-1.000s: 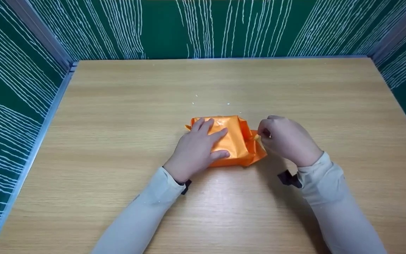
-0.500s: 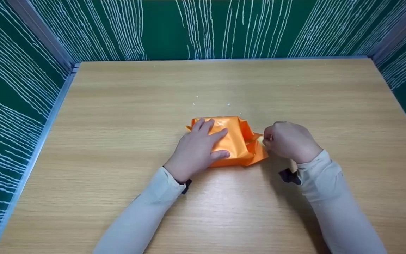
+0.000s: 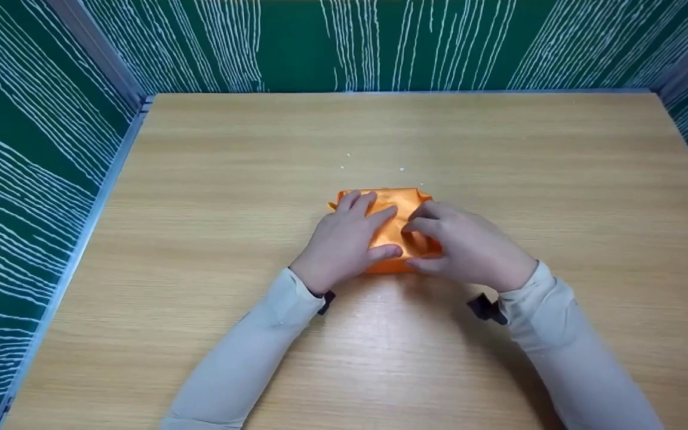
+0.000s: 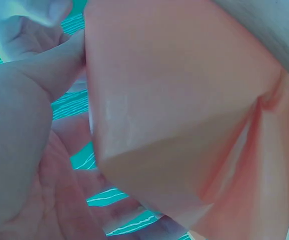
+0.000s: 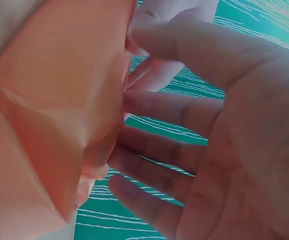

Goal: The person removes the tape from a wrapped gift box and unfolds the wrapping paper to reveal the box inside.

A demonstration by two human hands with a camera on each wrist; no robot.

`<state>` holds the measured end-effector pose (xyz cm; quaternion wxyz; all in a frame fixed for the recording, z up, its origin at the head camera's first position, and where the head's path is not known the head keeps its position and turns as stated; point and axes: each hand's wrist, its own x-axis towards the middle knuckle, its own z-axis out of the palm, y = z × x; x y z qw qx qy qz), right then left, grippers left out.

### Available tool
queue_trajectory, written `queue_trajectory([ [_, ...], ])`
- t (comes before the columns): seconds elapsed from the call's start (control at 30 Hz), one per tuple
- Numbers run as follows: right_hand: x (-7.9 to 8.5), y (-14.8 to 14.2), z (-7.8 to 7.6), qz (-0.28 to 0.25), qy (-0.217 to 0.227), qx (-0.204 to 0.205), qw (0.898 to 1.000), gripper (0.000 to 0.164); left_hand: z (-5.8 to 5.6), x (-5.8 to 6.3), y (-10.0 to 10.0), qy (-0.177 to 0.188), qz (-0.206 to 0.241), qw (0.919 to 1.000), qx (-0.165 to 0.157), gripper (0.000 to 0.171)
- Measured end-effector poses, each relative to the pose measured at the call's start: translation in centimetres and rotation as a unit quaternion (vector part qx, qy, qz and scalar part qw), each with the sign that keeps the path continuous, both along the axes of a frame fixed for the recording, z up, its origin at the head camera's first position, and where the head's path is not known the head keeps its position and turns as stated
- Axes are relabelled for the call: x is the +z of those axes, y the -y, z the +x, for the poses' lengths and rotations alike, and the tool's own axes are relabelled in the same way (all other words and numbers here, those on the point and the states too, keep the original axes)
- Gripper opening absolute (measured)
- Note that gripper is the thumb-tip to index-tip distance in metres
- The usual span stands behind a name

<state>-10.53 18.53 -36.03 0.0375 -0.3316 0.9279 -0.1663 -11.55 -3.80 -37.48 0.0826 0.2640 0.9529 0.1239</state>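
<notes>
A box-shaped package wrapped in shiny orange paper (image 3: 384,200) lies on the table, its folded side creased in both wrist views. My left hand (image 3: 344,242) rests on its top with fingers spread and thumb stretched toward the right. On the package's right end, my right hand (image 3: 469,245) presses the wrap with lightly bent fingers and thumb apart, and covers the end flap in the head view. Seen from the right wrist, its long fingers (image 5: 169,107) lie against the package's top face. The two thumbs are close together over the front edge.
The wooden table (image 3: 248,167) carries a few tiny white scraps (image 3: 402,169) behind the package. Green walls with white streaks (image 3: 296,48) stand along the back and both sides. A black wrist mount (image 3: 487,309) sits below the right hand.
My right hand has let go of the end flap's yellowish tab and moved left onto the package. My left hand stays on top. The head view has shifted slightly.
</notes>
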Motion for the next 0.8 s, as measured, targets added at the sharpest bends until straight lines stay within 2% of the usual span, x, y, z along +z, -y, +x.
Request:
queue_trajectory([
  [0.2, -0.2, 0.45, 0.03, 0.025, -0.029, 0.018, 0.999, 0.048, -0.18, -0.21, 0.32, -0.015, 0.013, 0.9998, 0.001, 0.075],
  [0.37, -0.18, 0.79, 0.13, 0.046, -0.031, 0.001, 0.998, 0.057, -0.4, -0.32, 0.29, -0.009, 0.014, 0.9998, -0.008, 0.076],
  [0.43, -0.23, 0.8, 0.19, 0.05, -0.028, -0.005, 0.998, 0.056, -0.45, -0.41, 0.24, -0.008, 0.013, 0.9998, -0.014, 0.074],
  [0.57, -0.4, 0.75, 0.3, 0.043, -0.029, -0.003, 0.999, 0.046, -0.41, -0.57, 0.13, -0.003, 0.012, 0.9998, -0.015, 0.074],
  [0.8, -0.5, 0.61, -0.17, 0.019, -0.002, 0.021, 1.0, 0.047, -0.47, -0.48, 0.1, 0.003, 0.012, 0.9999, -0.011, 0.074],
])
